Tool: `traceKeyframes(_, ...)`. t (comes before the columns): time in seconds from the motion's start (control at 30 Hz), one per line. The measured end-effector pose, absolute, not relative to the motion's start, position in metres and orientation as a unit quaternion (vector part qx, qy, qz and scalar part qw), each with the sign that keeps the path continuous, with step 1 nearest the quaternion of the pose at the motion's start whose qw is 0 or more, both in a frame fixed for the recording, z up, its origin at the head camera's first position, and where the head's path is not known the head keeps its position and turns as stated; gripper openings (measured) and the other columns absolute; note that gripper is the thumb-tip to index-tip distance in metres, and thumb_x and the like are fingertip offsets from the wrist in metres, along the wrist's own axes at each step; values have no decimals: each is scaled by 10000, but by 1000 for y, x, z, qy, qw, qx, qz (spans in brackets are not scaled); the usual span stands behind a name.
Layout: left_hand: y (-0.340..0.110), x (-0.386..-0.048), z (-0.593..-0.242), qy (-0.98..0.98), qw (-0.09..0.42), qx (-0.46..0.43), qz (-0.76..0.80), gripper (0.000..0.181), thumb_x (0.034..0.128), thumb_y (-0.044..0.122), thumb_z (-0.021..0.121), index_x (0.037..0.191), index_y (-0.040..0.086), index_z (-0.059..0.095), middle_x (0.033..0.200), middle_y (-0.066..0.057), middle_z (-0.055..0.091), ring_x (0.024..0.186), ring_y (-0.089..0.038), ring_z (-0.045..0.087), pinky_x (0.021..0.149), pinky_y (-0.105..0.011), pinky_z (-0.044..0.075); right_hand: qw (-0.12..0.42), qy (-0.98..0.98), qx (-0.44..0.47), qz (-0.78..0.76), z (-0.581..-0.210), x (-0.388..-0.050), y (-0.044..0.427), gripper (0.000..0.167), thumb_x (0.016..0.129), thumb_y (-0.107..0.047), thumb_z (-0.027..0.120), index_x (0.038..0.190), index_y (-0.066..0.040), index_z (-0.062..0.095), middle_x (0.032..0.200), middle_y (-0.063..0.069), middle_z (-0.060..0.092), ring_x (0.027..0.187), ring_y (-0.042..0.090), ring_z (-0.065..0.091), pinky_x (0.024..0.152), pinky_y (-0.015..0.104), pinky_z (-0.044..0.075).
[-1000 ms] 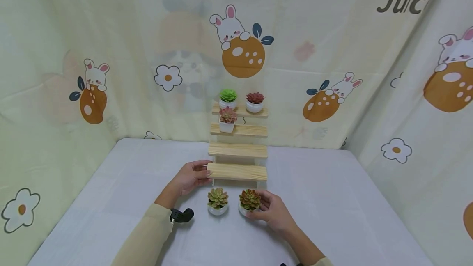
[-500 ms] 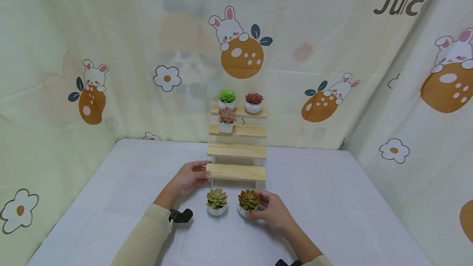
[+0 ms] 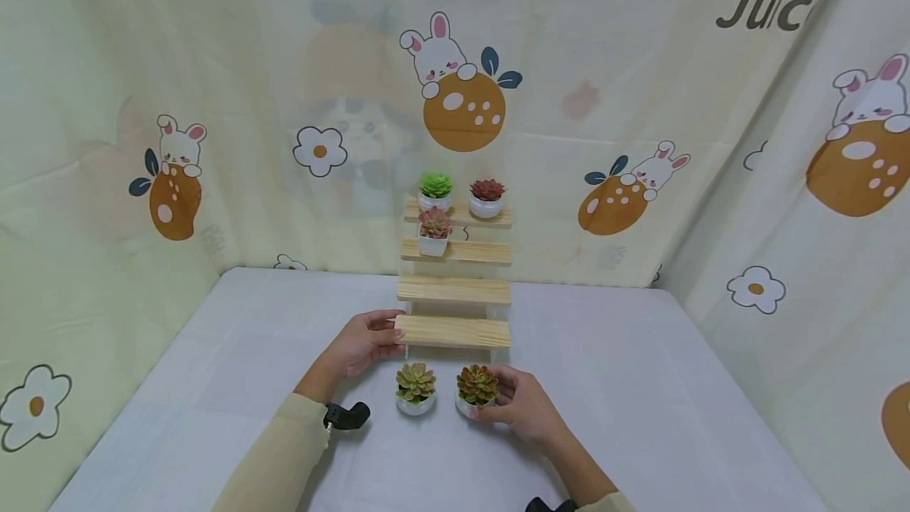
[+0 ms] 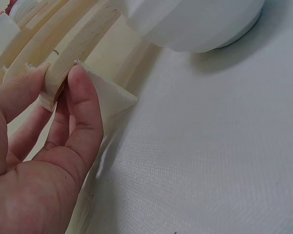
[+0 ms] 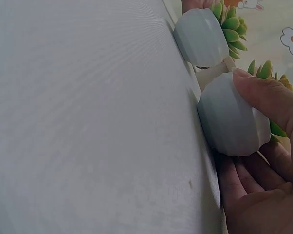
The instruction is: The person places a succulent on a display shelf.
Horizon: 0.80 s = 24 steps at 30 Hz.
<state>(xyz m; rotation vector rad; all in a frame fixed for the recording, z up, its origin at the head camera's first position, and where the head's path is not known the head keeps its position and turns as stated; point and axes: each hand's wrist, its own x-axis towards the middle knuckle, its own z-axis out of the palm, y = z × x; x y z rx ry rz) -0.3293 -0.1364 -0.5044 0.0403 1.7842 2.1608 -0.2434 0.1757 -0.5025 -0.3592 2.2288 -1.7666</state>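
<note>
My left hand [image 3: 361,346] pinches the left end of the lowest board of a stepped wooden plant stand [image 3: 453,332]; in the left wrist view, thumb and fingers close on the board's end [image 4: 64,73]. With my right hand [image 3: 528,411] I hold a potted succulent [image 3: 477,385] with brownish-green leaves by its round white pot [image 5: 231,117]. That pot appears to stand on the table, thumb on one side and fingers on the other. Left of it, a paler green succulent [image 3: 415,383] in a similar white pot stands untouched in front of the stand.
On the stand's top board are a bright green succulent [image 3: 435,186] and a dark red one [image 3: 486,190]. A pink succulent [image 3: 434,221] in a square white pot sits on the board below. Behind the white-covered table [image 3: 604,385] hangs a printed curtain [image 3: 540,101].
The whole scene shifts very slightly left in the head view. Both hands keep their holds, and the plants and stand show no movement of their own.
</note>
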Motion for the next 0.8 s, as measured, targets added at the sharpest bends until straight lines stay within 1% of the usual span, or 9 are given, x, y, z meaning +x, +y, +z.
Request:
traceKeyframes(0.23,-136,-329,-503,627,172,11,760,565,969,-31,648,1500,-33,454,1177,-108,624,928,-154,696,834,-297,634,138,766,-126,-615,-504,-242,176,715,769,-74,898,1390,43,562,1362,212,633,1263,326,636,993,253,567)
traceKeyframes(0.47,-138,-331,-505,627,171,11,760,553,971,-30,646,1492,-41,461,1167,-102,631,925,-151,692,818,-283,631,129,778,-116,-604,-504,-242,174,716,761,-98,909,1385,23,578,1369,195,633,1276,312,624,1042,291,547)
traceKeyframes(0.67,-138,-331,-504,630,174,15,757,556,972,-18,653,1494,-38,461,1190,-114,627,936,-154,690,827,-284,631,120,782,-115,-601,-506,-243,174,693,753,-90,911,1362,17,598,1340,182,654,1245,286,640,1024,263,552)
traceKeyframes(0.8,-137,-330,-504,630,175,14,756,556,972,-21,651,1495,-38,460,1200,-121,627,937,-155,690,827,-286,631,110,782,-111,-603,-508,-244,175,677,752,-83,907,1345,36,602,1332,203,658,1229,288,652,1021,261,554)
